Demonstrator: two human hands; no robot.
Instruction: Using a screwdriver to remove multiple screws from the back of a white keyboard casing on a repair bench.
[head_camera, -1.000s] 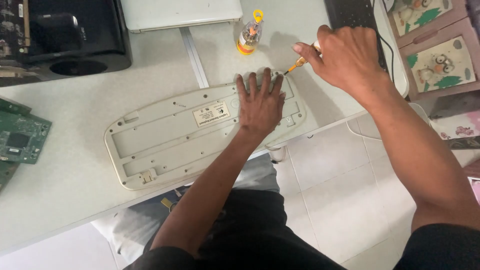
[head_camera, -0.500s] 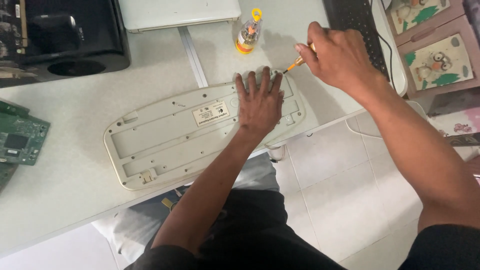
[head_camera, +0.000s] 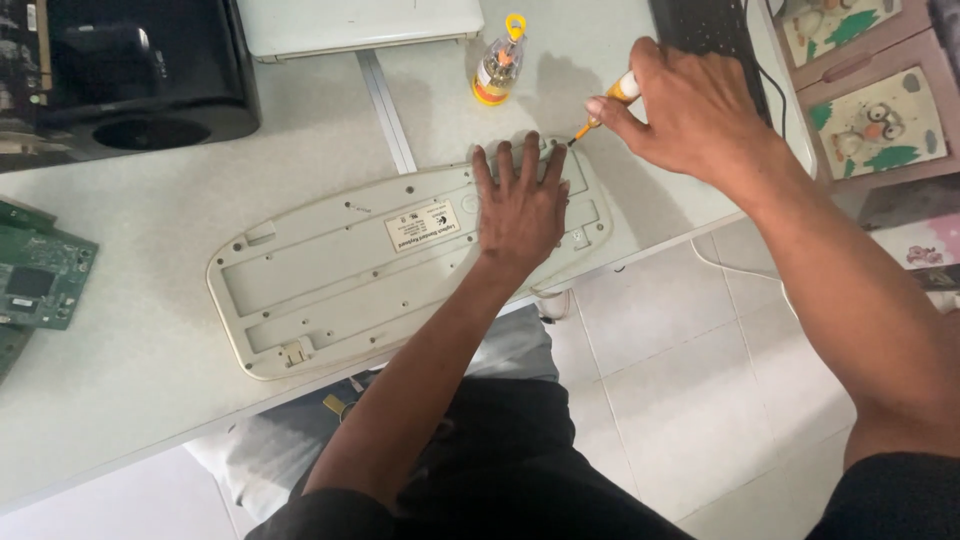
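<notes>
A cream keyboard (head_camera: 330, 275) lies face down on the white table (head_camera: 130, 400), its underside with screw holes and a small label up. My left hand (head_camera: 520, 205) presses flat on the keyboard's right part, fingers spread. My right hand (head_camera: 690, 110) grips a small screwdriver (head_camera: 608, 103) with an orange and yellow handle. Its tip meets the keyboard's far right corner, just past my left fingertips.
A small clear bottle with a yellow cap (head_camera: 498, 62) stands behind the keyboard. A black device (head_camera: 120, 70) sits at the back left, green circuit boards (head_camera: 40, 280) at the left edge, a white flat unit (head_camera: 360, 25) at the back, a black keyboard (head_camera: 712, 35) at the right.
The view has shifted slightly. My right hand has moved a little with the screwdriver at the same corner; my left hand stays pressed on the keyboard.
</notes>
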